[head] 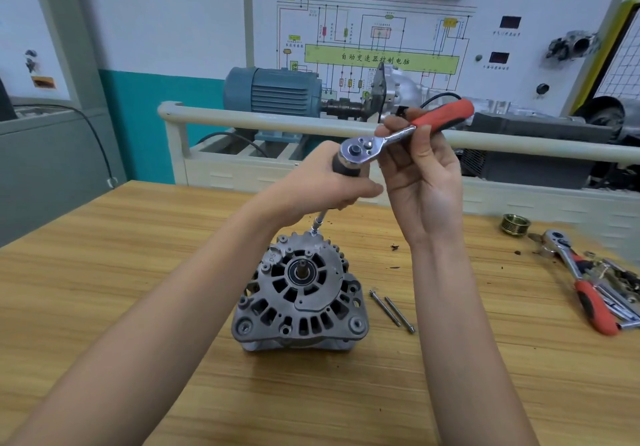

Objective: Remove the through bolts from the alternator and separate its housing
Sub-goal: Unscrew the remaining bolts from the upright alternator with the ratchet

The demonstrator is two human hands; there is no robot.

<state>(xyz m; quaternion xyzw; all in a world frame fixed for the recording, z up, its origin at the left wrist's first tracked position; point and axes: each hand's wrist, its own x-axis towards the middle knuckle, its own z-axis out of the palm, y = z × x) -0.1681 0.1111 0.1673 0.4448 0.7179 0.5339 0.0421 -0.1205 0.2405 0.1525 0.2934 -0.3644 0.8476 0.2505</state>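
Note:
A grey alternator (pixel 300 293) stands shaft-up on the wooden table (pixel 138 272). A ratchet wrench (pixel 405 130) with a red handle sits on a long extension bar (pixel 318 222) whose tip meets the alternator's far rim. My left hand (pixel 322 185) grips the extension's dark upper part just under the ratchet head. My right hand (pixel 419 168) holds the ratchet's shank and handle with curled fingers. Two removed through bolts (pixel 391 310) lie on the table just right of the alternator.
A second red-handled ratchet (pixel 581 286) lies among loose tools at the table's right edge. A brass-coloured pulley (pixel 516 224) stands behind it. A cream rail (pixel 277 123) and a training bench with a blue motor (pixel 270 90) stand behind the table.

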